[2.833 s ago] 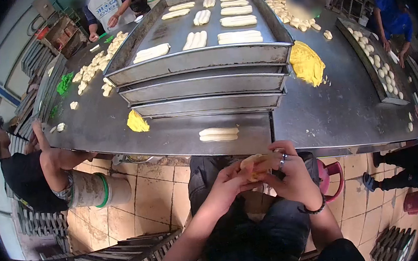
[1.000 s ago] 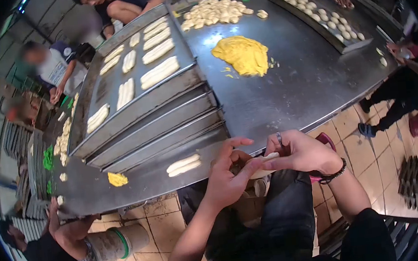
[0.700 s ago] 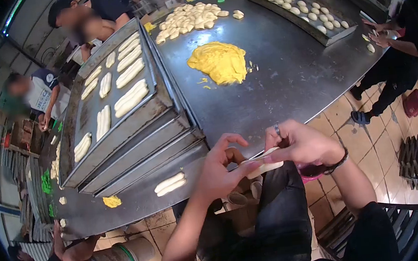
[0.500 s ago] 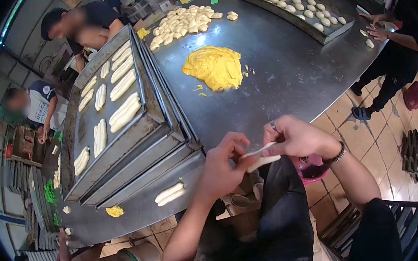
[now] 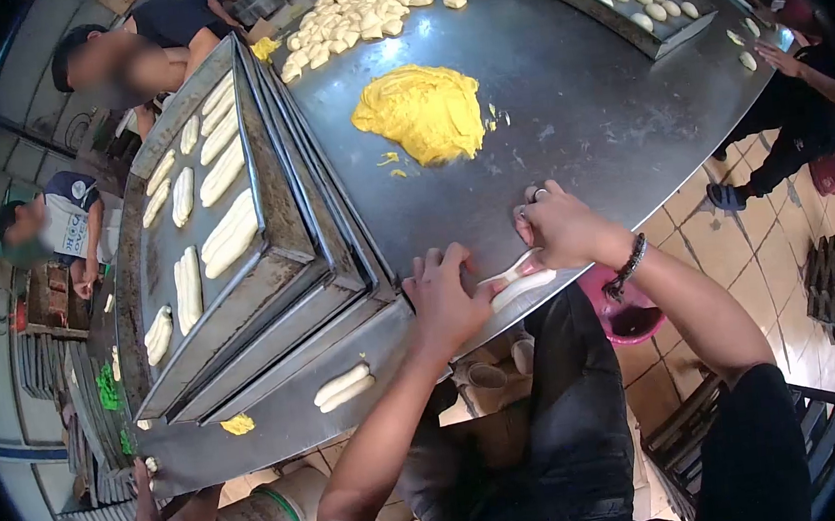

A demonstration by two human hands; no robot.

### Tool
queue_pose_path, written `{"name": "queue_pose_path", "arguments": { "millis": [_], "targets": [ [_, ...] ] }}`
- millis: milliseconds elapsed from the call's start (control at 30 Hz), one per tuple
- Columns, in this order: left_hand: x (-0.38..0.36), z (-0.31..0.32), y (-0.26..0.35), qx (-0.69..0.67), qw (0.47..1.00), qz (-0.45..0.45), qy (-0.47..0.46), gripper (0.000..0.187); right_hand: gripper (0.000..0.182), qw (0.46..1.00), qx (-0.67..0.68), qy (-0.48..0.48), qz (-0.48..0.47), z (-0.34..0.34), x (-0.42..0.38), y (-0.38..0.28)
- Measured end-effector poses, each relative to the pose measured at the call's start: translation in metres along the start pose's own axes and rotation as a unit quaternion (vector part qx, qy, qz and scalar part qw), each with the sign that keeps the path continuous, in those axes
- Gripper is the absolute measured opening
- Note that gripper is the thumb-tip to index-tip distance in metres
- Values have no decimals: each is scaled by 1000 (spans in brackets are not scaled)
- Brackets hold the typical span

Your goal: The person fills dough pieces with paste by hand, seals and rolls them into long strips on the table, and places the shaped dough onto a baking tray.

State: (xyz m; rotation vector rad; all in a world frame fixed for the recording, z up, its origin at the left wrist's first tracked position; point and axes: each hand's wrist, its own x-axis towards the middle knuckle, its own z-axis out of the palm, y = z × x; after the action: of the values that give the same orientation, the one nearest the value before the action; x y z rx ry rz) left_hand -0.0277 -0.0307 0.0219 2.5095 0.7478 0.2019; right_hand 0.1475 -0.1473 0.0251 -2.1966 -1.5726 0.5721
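Observation:
At the near edge of the metal table, my left hand (image 5: 449,296) pinches the left end of a thin dough strip (image 5: 506,276) between thumb and finger. My right hand (image 5: 567,230), with a ring and a beaded bracelet, is closed on the strip's right end, thumb pressing down on it. Just in front of my body, a second pale dough strip (image 5: 525,290) lies alongside the held one. A pair of joined dough sticks (image 5: 343,387) rests on the table to the left. Farther off sits a mound of yellow filling (image 5: 421,114).
Stacked metal trays (image 5: 288,273) on the left carry dough sticks (image 5: 231,233). Dough pieces (image 5: 354,23) are heaped at the back. Another tray (image 5: 673,38) holds round dough balls. Co-workers stand around the table. A pink basin (image 5: 623,306) is below the table edge.
Both hands have lowered the dough strip from in front of the table edge onto the tabletop. The camera view has shifted slightly. The co-worker's hands at right have moved.

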Motion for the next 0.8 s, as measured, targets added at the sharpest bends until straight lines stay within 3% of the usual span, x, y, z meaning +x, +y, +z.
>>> {"name": "queue_pose_path", "arguments": {
  "millis": [67, 133, 267, 333, 400, 433, 467, 500, 533, 600, 633, 700, 733, 800],
  "targets": [
    [-3, 0, -7, -13, 1000, 21, 15, 36, 35, 1000, 10, 15, -24, 2, 3, 14],
    [-5, 0, -10, -22, 998, 47, 29, 37, 36, 991, 74, -63, -91, -7, 10, 21],
    [-5, 3, -13, -33, 996, 78, 41, 34, 33, 999, 27, -9, -36, 0, 6, 10],
    [-6, 7, -15, -40, 992, 98, 62, 34, 28, 987, 132, -77, -47, -7, 12, 22],
    [-5, 11, -17, -223, 971, 46, 77, 28, 28, 972, 208, -99, -46, -11, 5, 20],
    [-5, 11, -12, -222, 971, 48, 78, 28, 27, 949, 285, -126, -46, -13, 1, 16],
    [-7, 12, -6, -214, 965, 114, 99, 25, 27, 949, 284, -126, -46, -12, 0, 11],
    [-9, 14, 2, -205, 955, 178, 119, 22, 27, 975, 194, -103, -45, -9, -3, 6],
    [-9, 19, 5, -206, 955, 176, 120, 22, 27, 991, 101, -81, -44, -8, -3, 4],
    [-6, 26, 10, -90, 977, 171, 90, 18, 29, 990, 94, -75, -75, -3, 8, 14],
    [-2, 25, 10, -90, 977, 171, 92, 18, 29, 987, 110, -108, -40, -8, 11, 11],
    [6, 19, 9, -70, 994, 78, -34, 25, 29, 982, 127, -141, -3, -11, 17, 10],
    [10, 17, 8, -70, 994, 78, -36, 25, 28, 987, 104, -122, -6, -9, 18, 10],
    [16, 13, 5, 11, 1000, -17, -19, 37, 28, 990, 83, -111, -9, -4, 21, 12]
  ]
}}
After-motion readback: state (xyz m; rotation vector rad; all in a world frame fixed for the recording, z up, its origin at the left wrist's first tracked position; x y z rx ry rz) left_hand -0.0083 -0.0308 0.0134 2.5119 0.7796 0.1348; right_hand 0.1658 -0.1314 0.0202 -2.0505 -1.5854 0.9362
